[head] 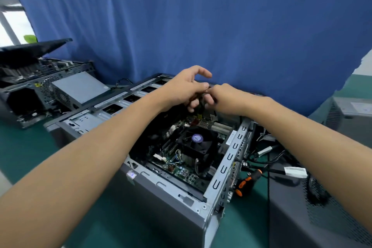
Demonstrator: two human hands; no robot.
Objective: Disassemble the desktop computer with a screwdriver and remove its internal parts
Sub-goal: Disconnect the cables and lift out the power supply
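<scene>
blue cloth backdrop [201,26] hangs behind a green bench [30,147]. your desktop computer [171,203] lies on its side in the middle of the bench, side panel off, open face up. inside you see the motherboard [181,169] and a black cooler fan [196,141] with a round purple label, sitting toward the right half of the case.

both your arms reach over the open case and meet above its far end. your left hand [185,88] has the index finger lifted, with the thumb stretched toward the other hand and the lower fingers curled round a small dark part [202,97]. your right hand [227,97] is curled tight, fingertips pinching the same dark part from the right. cannot tell what the part is, the fingers cover most of it. the two hands touch each other.

screwdriver [248,182], black and orange handle, lies on the bench just beside the right wall of the case, not in either hand. black cables [261,155] with white tags trail on the bench near it. a grey perforated panel [302,207] lies at the right edge.

at the left a second computer [40,86] stands open, with a grey metal box on top of it and its dark lid propped up.
</scene>
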